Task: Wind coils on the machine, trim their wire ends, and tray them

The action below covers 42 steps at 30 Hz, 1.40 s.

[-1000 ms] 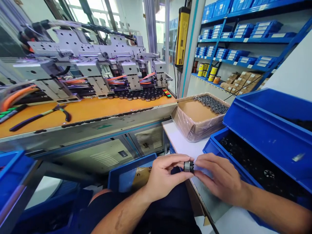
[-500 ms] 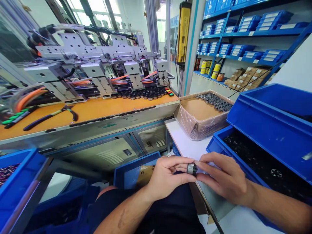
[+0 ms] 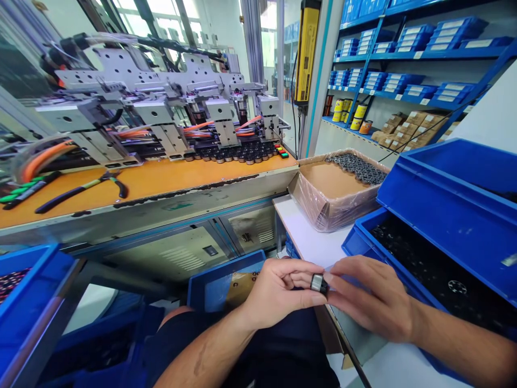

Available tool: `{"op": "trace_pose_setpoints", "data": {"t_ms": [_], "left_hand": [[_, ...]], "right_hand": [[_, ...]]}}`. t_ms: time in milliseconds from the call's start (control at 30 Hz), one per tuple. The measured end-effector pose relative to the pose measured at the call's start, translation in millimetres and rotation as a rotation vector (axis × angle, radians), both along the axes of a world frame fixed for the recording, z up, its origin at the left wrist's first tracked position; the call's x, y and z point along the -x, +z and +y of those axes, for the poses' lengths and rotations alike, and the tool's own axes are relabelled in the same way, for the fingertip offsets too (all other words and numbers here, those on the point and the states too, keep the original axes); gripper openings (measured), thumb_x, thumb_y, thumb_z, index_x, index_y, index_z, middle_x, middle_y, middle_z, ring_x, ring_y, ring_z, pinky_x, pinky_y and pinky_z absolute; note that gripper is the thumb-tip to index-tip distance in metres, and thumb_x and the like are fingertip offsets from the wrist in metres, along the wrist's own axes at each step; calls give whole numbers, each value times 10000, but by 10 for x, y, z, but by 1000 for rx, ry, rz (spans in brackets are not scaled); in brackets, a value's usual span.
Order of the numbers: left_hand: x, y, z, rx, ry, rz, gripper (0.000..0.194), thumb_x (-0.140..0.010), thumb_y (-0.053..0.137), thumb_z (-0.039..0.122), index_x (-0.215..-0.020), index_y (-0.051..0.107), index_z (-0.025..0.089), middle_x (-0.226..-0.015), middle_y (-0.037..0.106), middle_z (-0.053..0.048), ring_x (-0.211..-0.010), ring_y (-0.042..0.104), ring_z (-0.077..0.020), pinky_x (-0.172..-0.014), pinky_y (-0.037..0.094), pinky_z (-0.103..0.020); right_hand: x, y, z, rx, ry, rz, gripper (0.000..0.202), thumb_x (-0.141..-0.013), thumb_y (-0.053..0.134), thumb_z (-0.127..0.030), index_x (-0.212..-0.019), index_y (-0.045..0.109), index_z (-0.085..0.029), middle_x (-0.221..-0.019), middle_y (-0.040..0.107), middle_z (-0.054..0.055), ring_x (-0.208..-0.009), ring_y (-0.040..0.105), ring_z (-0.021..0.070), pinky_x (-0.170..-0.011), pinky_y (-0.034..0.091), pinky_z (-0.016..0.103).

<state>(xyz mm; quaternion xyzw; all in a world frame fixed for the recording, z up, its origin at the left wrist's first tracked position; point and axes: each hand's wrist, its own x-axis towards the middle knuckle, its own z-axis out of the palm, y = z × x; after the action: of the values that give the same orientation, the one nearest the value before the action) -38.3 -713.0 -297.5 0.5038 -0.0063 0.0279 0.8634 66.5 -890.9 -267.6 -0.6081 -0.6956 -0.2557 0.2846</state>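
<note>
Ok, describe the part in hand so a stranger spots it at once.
Find the brown box right of the orange bench. Below it in view, the left hand grips the part, right hand at its black end. Silver-banded, it alone is held, unlike the box's dark parts.

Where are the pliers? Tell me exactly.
In the head view, the pliers lie at left on the orange benchtop, in front of the metal machine.

Above the lap (image 3: 278,345), the left grip (image 3: 280,288) is pinching, thumb below fingers. Right of the lap, the right grip (image 3: 374,296) is pointing its fingers inward.
</note>
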Motion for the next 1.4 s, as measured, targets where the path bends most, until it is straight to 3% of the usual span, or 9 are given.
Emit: {"op": "trace_pose_setpoints", "data": {"t_ms": [367, 533, 600, 733, 833, 967, 1167, 1267, 1400], "left_hand": [[-18, 7, -57, 100, 8, 76, 381, -520, 900, 92, -876, 777, 146, -761, 788, -45, -680, 737, -141, -687, 615, -235], [-18, -10, -248, 115, 166, -69, 374, -550, 883, 73, -884, 753, 182, -859, 776, -40, -746, 727, -131, -704, 601, -226], [-21, 8, -248, -43, 285, -213, 410, -562, 882, 81, -931, 756, 210, -930, 761, -45, -825, 717, -142, -752, 590, -230], [-18, 63, -115, -579, 483, -519, 398, -563, 894, 123, -935, 782, 214, -854, 751, -62, -781, 709, -159, -726, 579, -238], [2, 66, -63, -696, 544, -604, 365, -580, 889, 155, -923, 784, 222, -747, 745, -47, -678, 706, -154, -644, 576, -239], [8, 11, -128, -490, 492, -442, 308, -614, 877, 184, -907, 793, 228, -799, 754, -59, -742, 706, -163, -688, 571, -251], [-41, -81, -212, 150, 150, -157, 351, -689, 836, 318, -1019, 770, 221, -978, 761, -81, -873, 705, -171, -796, 550, -264], [-68, -114, -208, 201, 98, -146, 390, -633, 875, 248, -1005, 761, 219, -959, 752, -45, -863, 685, -135, -775, 522, -211], [-91, -164, -193, 287, -16, -92, 359, -750, 793, 341, -1084, 717, 233, -878, 752, -34, -784, 682, -117, -774, 519, -228]], "right_hand": [[36, 21, 10, -4, 5, -40, 221, -886, 638, -102, -1101, 621, -54, -903, 651, 111, -880, 644, 199, -705, 582, 322], [42, -29, 13, -64, -22, -67, 296, -876, 639, -133, -1156, 601, -42, -891, 650, 131, -846, 651, 234, -656, 589, 368], [59, -38, 16, -76, -30, -24, 310, -865, 620, -78, -1170, 594, -35, -944, 647, 147, -906, 649, 247, -706, 598, 379], [120, -2, 32, -74, 5, 118, 282, -852, 600, -1, -1132, 599, -31, -982, 643, 154, -953, 637, 224, -765, 598, 351], [156, 40, 41, -60, 5, 136, 256, -871, 558, -1, -1115, 607, -57, -952, 660, 139, -914, 647, 207, -727, 605, 332], [151, 47, 35, -54, -3, 133, 258, -882, 569, -15, -1132, 596, -73, -949, 646, 132, -908, 638, 204, -721, 600, 329], [96, 24, 40, -45, -48, 124, 290, -883, 612, -61, -1168, 582, -106, -1023, 611, 128, -955, 618, 217, -758, 589, 363], [97, 18, 66, -29, -39, 129, 281, -880, 607, -57, -1155, 580, -111, -1002, 614, 125, -943, 615, 215, -754, 583, 357], [97, 15, 90, -30, -35, 155, 275, -896, 610, -71, -1167, 564, -84, -1022, 613, 134, -974, 602, 206, -782, 577, 354]]}}
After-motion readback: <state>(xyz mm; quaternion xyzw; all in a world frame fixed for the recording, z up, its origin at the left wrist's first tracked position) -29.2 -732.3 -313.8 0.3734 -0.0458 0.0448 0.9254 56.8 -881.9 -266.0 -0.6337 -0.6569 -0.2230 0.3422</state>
